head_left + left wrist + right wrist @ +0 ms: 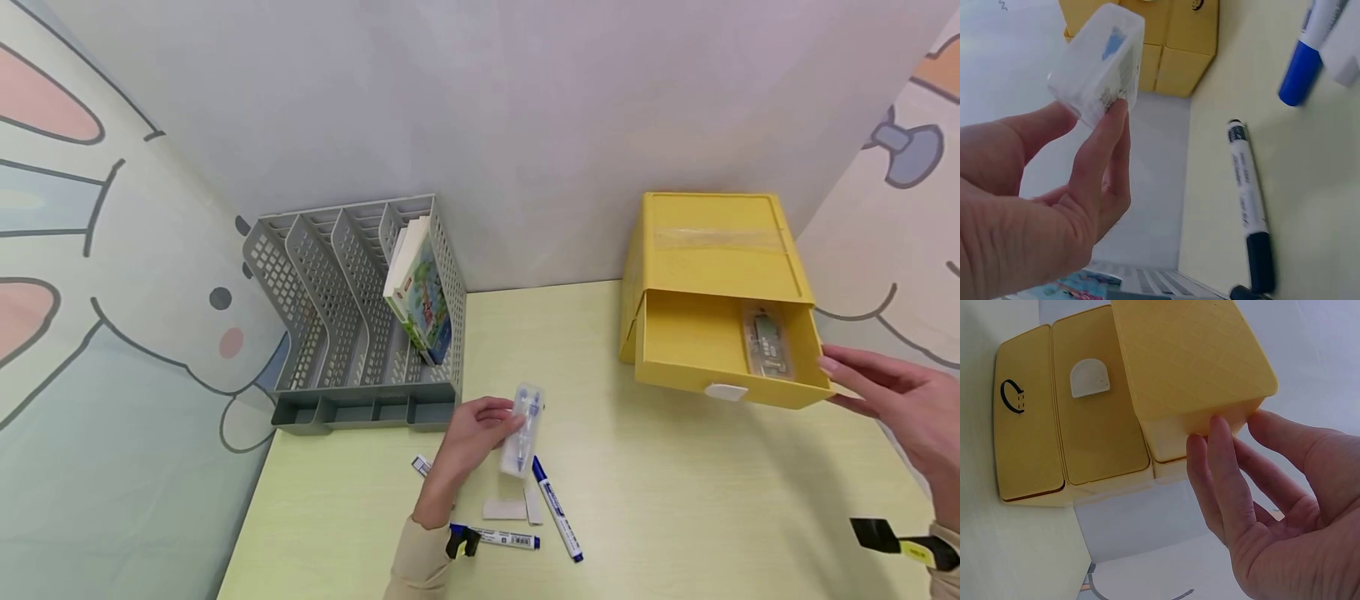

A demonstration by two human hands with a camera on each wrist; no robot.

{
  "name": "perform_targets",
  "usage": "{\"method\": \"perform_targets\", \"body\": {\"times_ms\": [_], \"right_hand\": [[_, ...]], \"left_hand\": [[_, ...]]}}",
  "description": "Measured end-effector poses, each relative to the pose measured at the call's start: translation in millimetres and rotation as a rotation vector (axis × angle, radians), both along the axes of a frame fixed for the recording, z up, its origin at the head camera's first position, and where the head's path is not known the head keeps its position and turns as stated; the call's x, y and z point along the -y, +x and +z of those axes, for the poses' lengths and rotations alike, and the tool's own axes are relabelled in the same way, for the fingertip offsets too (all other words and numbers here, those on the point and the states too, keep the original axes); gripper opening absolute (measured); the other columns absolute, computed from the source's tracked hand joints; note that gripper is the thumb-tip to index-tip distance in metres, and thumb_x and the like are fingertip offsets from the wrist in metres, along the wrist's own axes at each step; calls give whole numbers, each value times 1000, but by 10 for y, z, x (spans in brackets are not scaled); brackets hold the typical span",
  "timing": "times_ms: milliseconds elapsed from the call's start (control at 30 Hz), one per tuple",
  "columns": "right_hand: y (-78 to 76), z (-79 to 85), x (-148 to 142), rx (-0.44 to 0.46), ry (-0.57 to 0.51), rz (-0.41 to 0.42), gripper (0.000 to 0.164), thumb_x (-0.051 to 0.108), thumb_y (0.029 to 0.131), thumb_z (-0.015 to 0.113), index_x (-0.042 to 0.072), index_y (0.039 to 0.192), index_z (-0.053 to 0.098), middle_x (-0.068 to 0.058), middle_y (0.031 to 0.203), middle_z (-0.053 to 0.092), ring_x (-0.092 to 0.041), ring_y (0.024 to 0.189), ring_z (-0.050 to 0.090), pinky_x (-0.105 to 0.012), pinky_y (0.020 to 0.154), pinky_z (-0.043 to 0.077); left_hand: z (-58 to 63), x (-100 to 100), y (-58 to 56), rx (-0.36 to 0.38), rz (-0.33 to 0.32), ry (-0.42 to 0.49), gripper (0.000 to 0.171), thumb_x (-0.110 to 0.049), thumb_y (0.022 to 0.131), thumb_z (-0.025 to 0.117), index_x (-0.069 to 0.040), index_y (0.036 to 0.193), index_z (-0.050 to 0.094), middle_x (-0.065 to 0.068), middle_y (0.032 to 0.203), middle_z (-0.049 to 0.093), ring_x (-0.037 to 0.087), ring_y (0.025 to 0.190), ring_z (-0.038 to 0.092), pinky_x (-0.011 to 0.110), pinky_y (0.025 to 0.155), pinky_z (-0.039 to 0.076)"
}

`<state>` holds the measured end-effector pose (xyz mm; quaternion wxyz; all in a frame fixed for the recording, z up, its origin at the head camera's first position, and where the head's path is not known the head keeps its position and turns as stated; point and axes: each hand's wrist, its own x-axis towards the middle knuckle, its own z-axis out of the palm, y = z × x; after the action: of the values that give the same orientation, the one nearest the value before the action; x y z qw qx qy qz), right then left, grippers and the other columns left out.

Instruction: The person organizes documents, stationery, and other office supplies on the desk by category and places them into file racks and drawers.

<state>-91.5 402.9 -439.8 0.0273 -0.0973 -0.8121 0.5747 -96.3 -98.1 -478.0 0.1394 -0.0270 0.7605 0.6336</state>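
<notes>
My left hand (pixel 474 435) pinches a translucent plastic case (pixel 531 408) between thumb and fingers, held over the table. Blue, pen-like contents show through its walls. In the left wrist view one end of the case (pixel 1100 59) faces the camera. At the right, my right hand (pixel 903 396) grips the side wall of a pulled-out yellow drawer (pixel 693 375), thumb at the rim and fingers against the outside. The drawer juts from the top of a yellow drawer cabinet (pixel 720 242). Inside it, toward the right, lies a clear package (pixel 768 342) with dark and greenish contents.
A grey perforated file rack (pixel 352 408) holding books (pixel 423 292) stands at the left against the wall. Blue-capped markers (pixel 558 512) (pixel 510 539) and small white pieces (pixel 504 509) lie on the table near my left hand. Two closed drawers (pixel 1100 425) sit below the pulled-out one.
</notes>
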Motion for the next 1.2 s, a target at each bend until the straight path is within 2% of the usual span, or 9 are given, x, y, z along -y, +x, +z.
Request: {"method": "perform_targets", "body": {"times_ms": [167,333,700,900,1000,1100,1200], "right_hand": [[4,8,-11,9,-10,-7,28,16,102,64,41,115,66,39,99,58,17,79,59,-13,61,54],[7,16,-18,0,-41,-4,35,12,102,64,46,108,67,39,97,60,15,77,61,-13,60,53],[13,21,-50,-7,-65,5,35,11,101,66,46,106,69,39,97,62,15,77,62,-13,59,54],[-6,7,-80,-21,-59,30,33,12,101,66,45,107,68,38,99,62,15,79,61,-13,60,54],[-28,-4,-92,-4,-1,48,31,13,102,63,42,113,66,39,100,58,17,80,59,-12,61,54],[-54,-2,-107,17,66,75,29,14,105,60,34,126,65,41,102,54,18,81,58,-13,63,54],[-80,18,-124,34,74,96,30,14,106,58,32,129,65,42,103,53,18,82,59,-13,64,54]], "left_hand": [[181,-158,-79,-39,-41,47,38,-20,92,80,1,121,70,11,105,69,16,90,67,29,76,59],[419,-349,-135,-88,-88,59,35,-19,93,78,-1,122,70,9,106,69,17,93,68,31,78,61],[920,-817,-281,-198,-205,89,33,-16,95,76,-1,124,70,6,106,71,14,91,70,33,77,61],[1105,-1122,-388,-217,-243,115,32,-12,93,77,2,122,71,3,101,73,9,86,68,28,75,60],[1185,-1249,-415,-216,-253,116,32,-12,93,78,2,121,71,0,99,73,7,84,68,24,76,59],[1252,-1358,-435,-207,-262,117,31,-12,92,78,3,119,71,-2,96,73,6,82,68,23,76,58],[1293,-1463,-465,-196,-263,121,31,-13,92,79,3,117,72,-4,92,72,5,80,67,22,74,58]]}}
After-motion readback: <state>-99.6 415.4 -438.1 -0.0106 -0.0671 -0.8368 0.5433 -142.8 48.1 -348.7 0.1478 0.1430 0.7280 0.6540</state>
